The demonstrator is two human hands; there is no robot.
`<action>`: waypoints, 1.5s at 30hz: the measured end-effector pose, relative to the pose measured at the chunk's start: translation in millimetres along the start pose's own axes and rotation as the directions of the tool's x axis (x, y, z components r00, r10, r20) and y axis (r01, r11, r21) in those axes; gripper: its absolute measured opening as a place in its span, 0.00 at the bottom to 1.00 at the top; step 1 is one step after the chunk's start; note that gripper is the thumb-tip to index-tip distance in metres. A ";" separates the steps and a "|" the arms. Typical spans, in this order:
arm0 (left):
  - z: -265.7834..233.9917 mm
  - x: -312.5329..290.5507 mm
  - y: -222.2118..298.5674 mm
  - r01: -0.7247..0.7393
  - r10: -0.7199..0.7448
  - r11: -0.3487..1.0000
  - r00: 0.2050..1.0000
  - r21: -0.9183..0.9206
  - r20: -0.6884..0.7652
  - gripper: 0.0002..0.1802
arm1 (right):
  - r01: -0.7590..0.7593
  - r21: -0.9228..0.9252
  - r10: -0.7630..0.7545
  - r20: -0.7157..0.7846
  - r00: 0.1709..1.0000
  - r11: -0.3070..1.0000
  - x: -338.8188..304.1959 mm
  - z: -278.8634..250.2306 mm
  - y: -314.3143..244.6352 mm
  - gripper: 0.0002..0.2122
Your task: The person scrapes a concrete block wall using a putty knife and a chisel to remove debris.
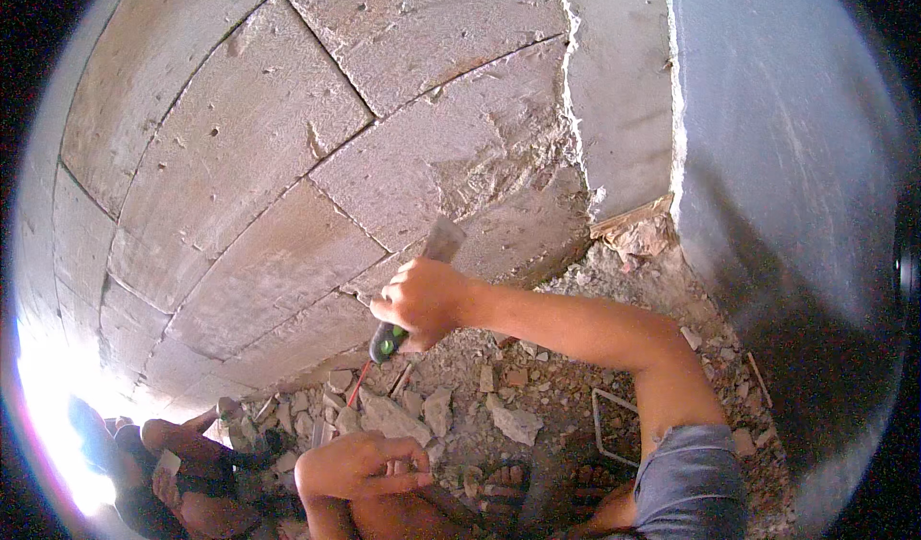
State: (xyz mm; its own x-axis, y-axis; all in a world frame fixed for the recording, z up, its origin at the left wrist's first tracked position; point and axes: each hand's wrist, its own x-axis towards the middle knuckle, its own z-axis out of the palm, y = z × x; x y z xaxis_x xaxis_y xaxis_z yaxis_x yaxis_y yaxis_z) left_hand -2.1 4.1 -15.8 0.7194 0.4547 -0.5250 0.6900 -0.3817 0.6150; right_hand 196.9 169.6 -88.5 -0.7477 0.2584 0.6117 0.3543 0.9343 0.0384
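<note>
My right hand (422,300) is closed round the black-and-green handle of a putty knife (444,240). The flat metal blade points up and lies against or close to the pale block wall (259,147); whether it touches I cannot tell. From the butt of the handle a thin red strip, perhaps a cord, runs down toward the rubble. My left hand (365,465) hangs low in front of my bent leg, fingers loosely bent and apart, with nothing visible in it. Above the blade, a rough chipped patch (504,171) marks the blocks.
Broken stones and rubble (513,420) cover the ground along the wall's foot. A pale rectangular frame (614,425) lies by my feet. To the right rises a smooth grey wall (787,156) beside a narrow column strip (628,89). Another person (192,482) crouches at lower left.
</note>
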 end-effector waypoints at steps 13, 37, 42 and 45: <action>-0.1 0.9 2.1 -0.065 0.068 0.996 0.997 0.068 -0.046 0.14 | 0.072 -0.122 -0.113 -0.375 0.920 0.990 -2.3 28.5 30.6 0.16; -1.9 -4.4 1.2 -0.084 0.085 0.996 0.996 0.032 -0.032 0.14 | -0.042 -0.061 0.026 -0.242 0.970 0.997 -14.9 30.4 43.6 0.15; -2.1 -1.7 0.0 -0.053 0.053 0.999 0.998 0.015 -0.033 0.13 | 0.100 -0.242 -0.190 -0.381 0.905 0.965 -11.8 44.6 32.4 0.07; -1.7 -3.0 -2.4 -0.044 0.045 0.999 0.998 0.013 -0.033 0.13 | 0.087 -0.277 -0.183 -0.345 0.921 0.957 -34.2 39.6 73.4 0.06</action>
State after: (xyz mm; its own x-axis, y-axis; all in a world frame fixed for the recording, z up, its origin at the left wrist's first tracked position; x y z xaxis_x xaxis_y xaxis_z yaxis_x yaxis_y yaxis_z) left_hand -6.1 5.0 -14.7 0.7466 0.4635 -0.4773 0.6585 -0.4123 0.6296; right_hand 226.3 239.0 -137.8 -0.5596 -0.0181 0.8285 0.4294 0.8488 0.3085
